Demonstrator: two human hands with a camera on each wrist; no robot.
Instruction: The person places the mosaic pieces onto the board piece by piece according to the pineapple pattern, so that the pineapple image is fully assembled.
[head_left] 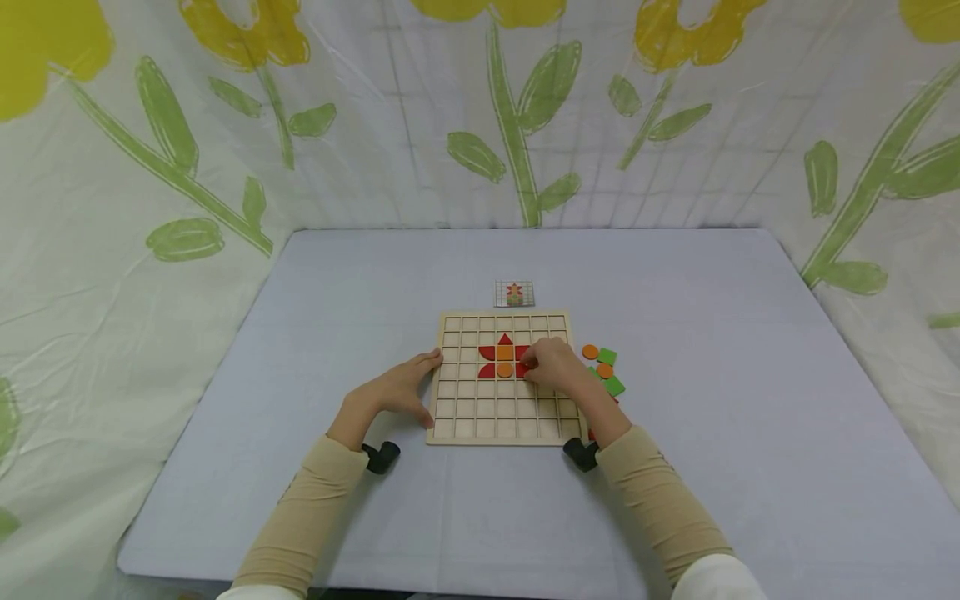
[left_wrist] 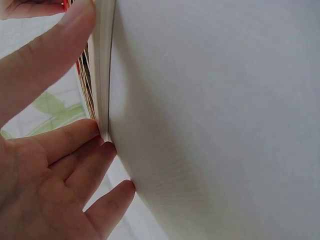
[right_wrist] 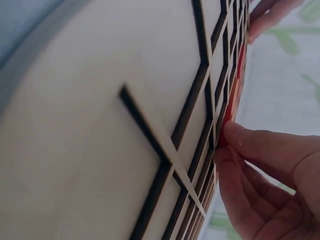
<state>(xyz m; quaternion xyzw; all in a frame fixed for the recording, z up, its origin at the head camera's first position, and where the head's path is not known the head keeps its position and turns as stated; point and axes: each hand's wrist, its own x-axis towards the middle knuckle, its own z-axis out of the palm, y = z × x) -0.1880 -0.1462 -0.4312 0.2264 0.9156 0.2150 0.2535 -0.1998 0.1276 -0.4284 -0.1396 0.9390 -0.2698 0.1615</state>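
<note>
A wooden grid board (head_left: 465,408) lies on the table, with red pieces, an orange square (head_left: 506,352) and an orange disc (head_left: 505,371) set in its cells. My left hand (head_left: 393,389) rests along the board's left edge, thumb and fingers spread and touching the rim; the left wrist view shows its fingers (left_wrist: 82,170) against the edge. Over the right part of the pattern, my right hand (head_left: 558,367) pinches a red piece (right_wrist: 226,129) at a grid cell between thumb and fingers. That hand partly hides the pieces in the head view.
Orange discs (head_left: 590,352) and green squares (head_left: 615,385) lie loose right of the board, partly behind the right forearm, with a bit of red among them. A small pattern card (head_left: 513,293) lies beyond the board. Flowered cloth hangs behind the white table (head_left: 300,333).
</note>
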